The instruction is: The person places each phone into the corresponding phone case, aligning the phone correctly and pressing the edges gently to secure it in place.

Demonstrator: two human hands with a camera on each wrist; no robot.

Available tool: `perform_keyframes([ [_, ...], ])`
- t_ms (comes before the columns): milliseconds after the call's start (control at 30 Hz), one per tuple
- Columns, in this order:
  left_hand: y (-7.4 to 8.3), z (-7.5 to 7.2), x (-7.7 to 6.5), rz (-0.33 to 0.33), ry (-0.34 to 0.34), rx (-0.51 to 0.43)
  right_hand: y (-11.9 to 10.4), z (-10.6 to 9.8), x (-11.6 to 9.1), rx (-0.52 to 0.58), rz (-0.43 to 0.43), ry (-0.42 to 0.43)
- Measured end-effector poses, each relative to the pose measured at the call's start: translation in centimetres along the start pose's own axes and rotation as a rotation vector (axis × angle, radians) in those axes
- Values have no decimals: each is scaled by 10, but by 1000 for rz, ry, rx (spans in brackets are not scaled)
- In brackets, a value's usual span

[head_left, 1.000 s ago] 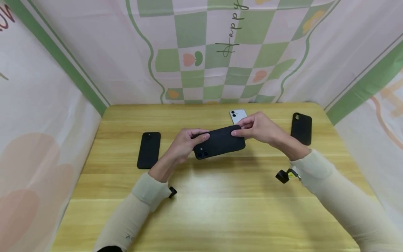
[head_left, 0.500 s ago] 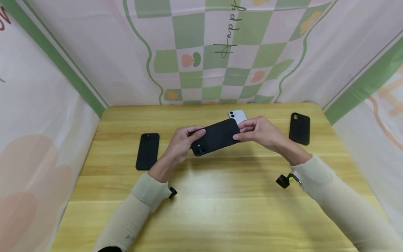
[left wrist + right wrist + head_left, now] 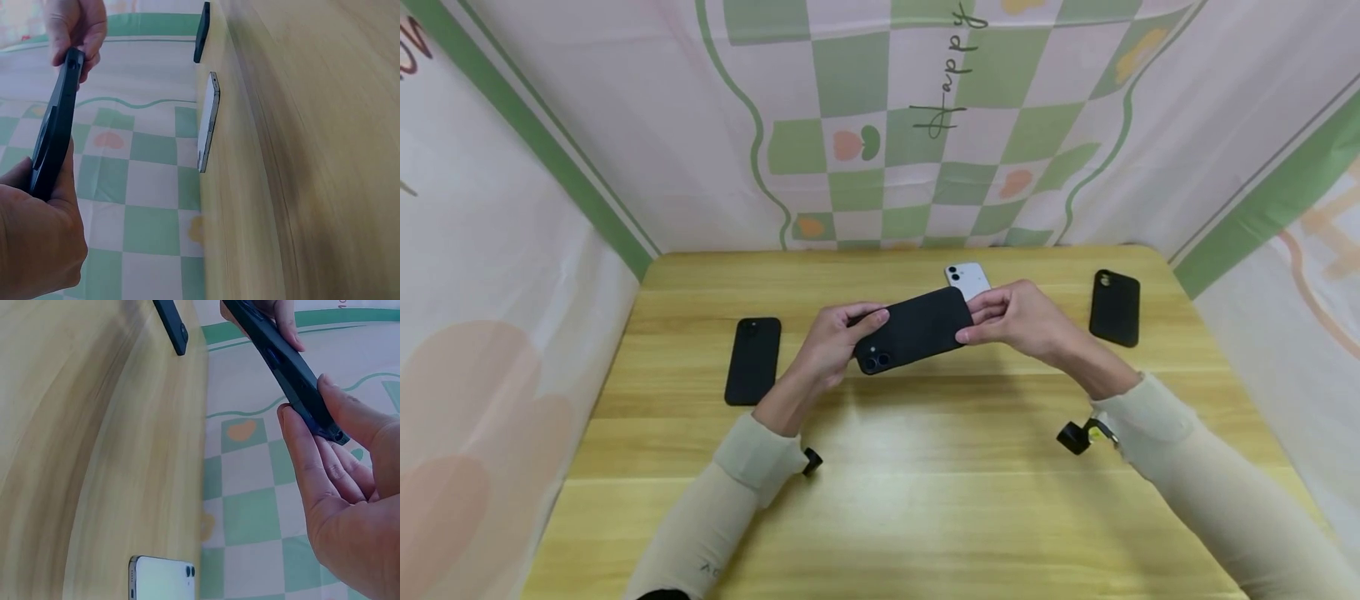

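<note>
Above the table, both hands hold a phone in a black case [image 3: 917, 327], its back and camera lenses towards the head camera. My left hand [image 3: 831, 342] grips the camera end, thumb on the back. At the opposite end my right hand [image 3: 1018, 321] pinches the edge between thumb and fingers. The right wrist view shows this phone [image 3: 290, 372] edge-on, with the right hand's [image 3: 350, 487] thumb on one face and fingertips on the other. A white phone [image 3: 974, 281] lies on the table just behind, partly covered by the held phone and right hand.
A black phone [image 3: 752, 360] lies at the left of the wooden table [image 3: 887, 500]. At the right lies a black phone case [image 3: 1115, 308] with wood colour showing in its camera cutout. Patterned cloth [image 3: 850, 192] hangs behind the table's back edge.
The held phone has shifted slightly left and tilted more. My right hand has slid from its upper corner to the right short end. The left hand keeps its grip.
</note>
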State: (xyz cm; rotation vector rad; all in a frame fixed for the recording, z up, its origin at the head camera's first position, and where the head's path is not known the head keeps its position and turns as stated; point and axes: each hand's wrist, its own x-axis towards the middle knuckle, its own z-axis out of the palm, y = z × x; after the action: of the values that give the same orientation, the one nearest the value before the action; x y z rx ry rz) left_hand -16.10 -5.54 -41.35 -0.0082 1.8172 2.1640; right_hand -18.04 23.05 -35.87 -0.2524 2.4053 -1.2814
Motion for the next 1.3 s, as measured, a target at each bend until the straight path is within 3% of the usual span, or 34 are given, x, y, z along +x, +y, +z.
perform_keyframes([
  [167, -1, -1, 0, -9, -10, -4, 0, 2, 0, -19, 6, 15],
  [433, -1, -4, 0, -46, -39, -115, 1, 4, -3, -8, -23, 29],
  [900, -2, -4, 0, -57, -49, -88, 6, 8, -1, 153, 7, 4],
  [1033, -1, -4, 0, -72, -38, -108, 6, 9, -1, 166, 25, 15],
  [1300, 2, -3, -1, -89, 15, -211, 6, 14, -4, 310, 40, 43],
])
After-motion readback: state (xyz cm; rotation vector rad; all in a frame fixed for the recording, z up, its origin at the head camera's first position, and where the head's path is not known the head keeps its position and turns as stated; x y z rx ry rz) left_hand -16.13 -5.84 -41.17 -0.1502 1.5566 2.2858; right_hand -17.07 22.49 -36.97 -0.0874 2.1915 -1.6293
